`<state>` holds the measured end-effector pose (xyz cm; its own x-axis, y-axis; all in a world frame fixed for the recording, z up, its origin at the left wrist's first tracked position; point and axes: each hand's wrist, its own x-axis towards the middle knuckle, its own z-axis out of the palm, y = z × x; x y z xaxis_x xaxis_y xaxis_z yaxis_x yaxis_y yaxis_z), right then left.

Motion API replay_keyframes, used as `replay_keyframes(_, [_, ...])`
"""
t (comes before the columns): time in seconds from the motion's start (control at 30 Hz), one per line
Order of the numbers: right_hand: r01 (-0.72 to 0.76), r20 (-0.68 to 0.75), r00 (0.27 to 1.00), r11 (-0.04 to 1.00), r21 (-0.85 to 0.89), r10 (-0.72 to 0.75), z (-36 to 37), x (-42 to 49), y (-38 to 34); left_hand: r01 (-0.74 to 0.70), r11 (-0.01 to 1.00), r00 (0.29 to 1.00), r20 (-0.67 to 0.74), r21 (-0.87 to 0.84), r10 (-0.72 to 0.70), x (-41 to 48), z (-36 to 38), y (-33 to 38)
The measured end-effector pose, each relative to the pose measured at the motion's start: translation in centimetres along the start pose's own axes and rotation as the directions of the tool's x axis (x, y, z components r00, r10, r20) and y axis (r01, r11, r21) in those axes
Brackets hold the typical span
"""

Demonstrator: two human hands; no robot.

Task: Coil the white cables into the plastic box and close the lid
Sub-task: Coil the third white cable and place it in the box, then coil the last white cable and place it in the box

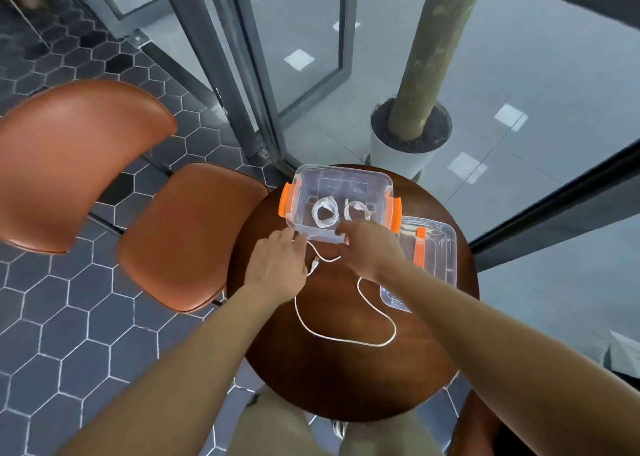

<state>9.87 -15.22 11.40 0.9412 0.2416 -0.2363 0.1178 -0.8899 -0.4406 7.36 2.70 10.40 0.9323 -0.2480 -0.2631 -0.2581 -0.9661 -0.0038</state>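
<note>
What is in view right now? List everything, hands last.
box: one, clear with orange latches, far side of table, open
coiled cables: two, white, inside box
loose cable: one, white, on table, looping from the hands toward the near edge
lid: one, clear with orange handle, on table right of box
table: one, dark brown, round
chair: one, orange-brown, left of table
pot: one, white, holding a trunk, beyond table
glass doors: grey-framed panels, beyond table
floor: dark hexagon tiles, at left
left hand: at box's near left corner, over the cable; grip unclear
right hand: at box's near rim; grip unclear
</note>
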Motion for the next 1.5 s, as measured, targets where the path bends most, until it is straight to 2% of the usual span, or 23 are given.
replay_keyframes(0.13, [-0.056, 0.036, 0.998, 0.998, 0.001, 0.056, 1.5, -0.5, -0.5, 0.027, 1.0, 0.999, 0.039, -0.008, -0.027, -0.7, 1.7, -0.7])
replay_keyframes(0.33, [-0.337, 0.199, 0.931, 0.93, 0.15, 0.305, 7.4, -0.1, -0.6, 0.007, 0.995, 0.991, 0.134, -0.095, 0.006, -0.6, 5.6, -1.3])
replay_keyframes(0.53, [-0.495, 0.184, 0.865, 0.852, 0.169, 0.467, 13.0, 3.1, 0.0, -0.047, 0.995, 0.988, 0.141, -0.086, 0.059, 1.2, 9.3, -2.0])
replay_keyframes(0.63, [-0.54, 0.207, 0.839, 0.818, 0.199, 0.503, 14.8, 4.5, 0.1, -0.012, 0.992, 0.99, 0.14, -0.123, 0.029, 1.9, 11.3, -2.6])
replay_keyframes(0.77, [-0.555, 0.278, 0.817, 0.819, 0.145, 0.505, 17.1, 5.0, 0.0, 0.036, 0.979, 0.983, 0.182, -0.199, 0.001, 2.8, 13.5, -2.7])
replay_keyframes(0.9, [-0.533, 0.307, 0.824, 0.835, 0.137, 0.476, 18.1, 5.1, -0.2, 0.096, 0.96, 0.983, 0.178, -0.264, -0.049, 3.6, 14.4, -2.4])
replay_keyframes(0.97, [-0.527, 0.329, 0.829, 0.829, 0.188, 0.453, 18.4, 5.1, 0.0, 0.161, 0.936, 0.976, 0.193, -0.313, -0.103, 3.8, 14.5, -2.5])
replay_keyframes(1.07, [-0.582, 0.373, 0.808, 0.712, 0.392, 0.455, 17.9, 4.8, -0.3, 0.322, 0.82, 0.941, 0.255, -0.474, -0.221, 3.5, 14.4, -3.2])
replay_keyframes(1.17, [-0.578, 0.376, 0.816, 0.642, 0.503, 0.439, 16.8, 3.8, -0.8, 0.423, 0.689, 0.905, 0.318, -0.589, -0.284, 2.8, 13.4, -3.6])
replay_keyframes(1.23, [-0.55, 0.388, 0.834, 0.642, 0.535, 0.391, 15.9, 2.7, -1.5, 0.464, 0.583, 0.886, 0.352, -0.667, -0.302, 2.4, 12.7, -3.7])
replay_keyframes(1.33, [-0.512, 0.422, 0.852, 0.658, 0.552, 0.308, 14.8, 1.0, -2.4, 0.508, 0.334, 0.851, 0.402, -0.794, -0.338, 1.9, 11.1, -3.8])
replay_keyframes(1.5, [-0.435, 0.409, 0.889, 0.667, 0.605, 0.208, 12.4, -1.7, -3.6, 0.491, 0.02, 0.817, 0.453, -0.871, -0.356, 1.2, 6.9, -3.7])
